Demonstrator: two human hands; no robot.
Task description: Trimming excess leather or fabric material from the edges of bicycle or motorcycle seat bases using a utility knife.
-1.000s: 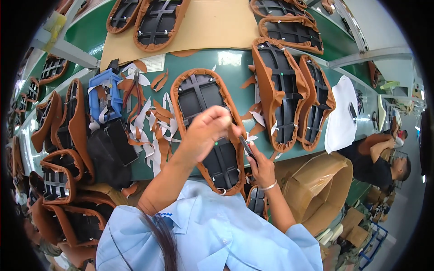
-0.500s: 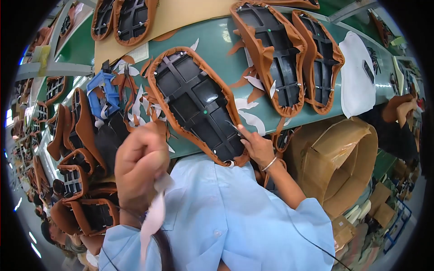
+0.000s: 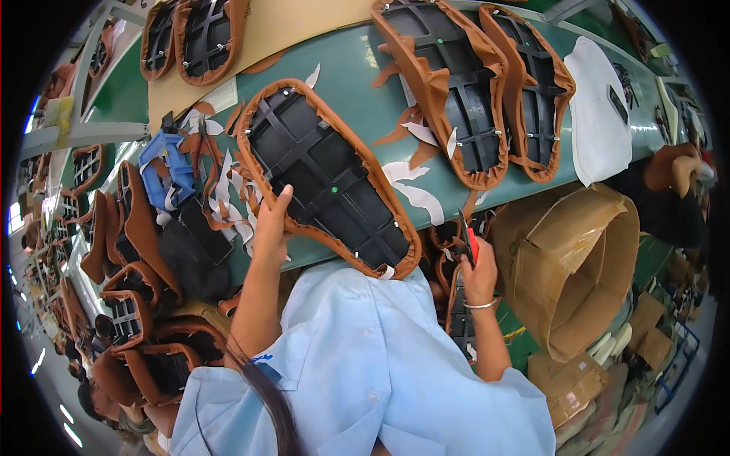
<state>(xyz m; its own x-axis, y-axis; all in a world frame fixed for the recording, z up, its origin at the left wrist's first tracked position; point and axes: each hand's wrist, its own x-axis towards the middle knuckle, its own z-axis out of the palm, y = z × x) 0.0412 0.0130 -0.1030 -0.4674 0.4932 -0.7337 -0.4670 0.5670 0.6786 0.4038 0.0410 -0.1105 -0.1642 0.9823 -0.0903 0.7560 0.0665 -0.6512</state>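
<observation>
Brown leather-like covering wraps the rim of the seat base (image 3: pixel 327 178), a black ribbed plastic shell lying underside-up and slanted on the green table (image 3: pixel 357 68), its narrow end reaching the near edge in front of the person. The left hand (image 3: pixel 270 228) grips its left rim, fingers curled over the folded brown edge and thumb pointing up. The right hand (image 3: pixel 479 270) is off to the right at the table's near edge, closed around a red-handled cutter (image 3: pixel 469 242) with the blades pointing up. The shell looks stiff and fairly light, while the covering at its edge is soft and could pull or wrinkle; the firm rim, where the hand already sits, seems the best place to hold it. Brown and white trimmings (image 3: pixel 228 194) litter the table to the left, more finished seats (image 3: pixel 487 91) lie farther right, and a cardboard drum (image 3: pixel 578 266) stands at the near right.
</observation>
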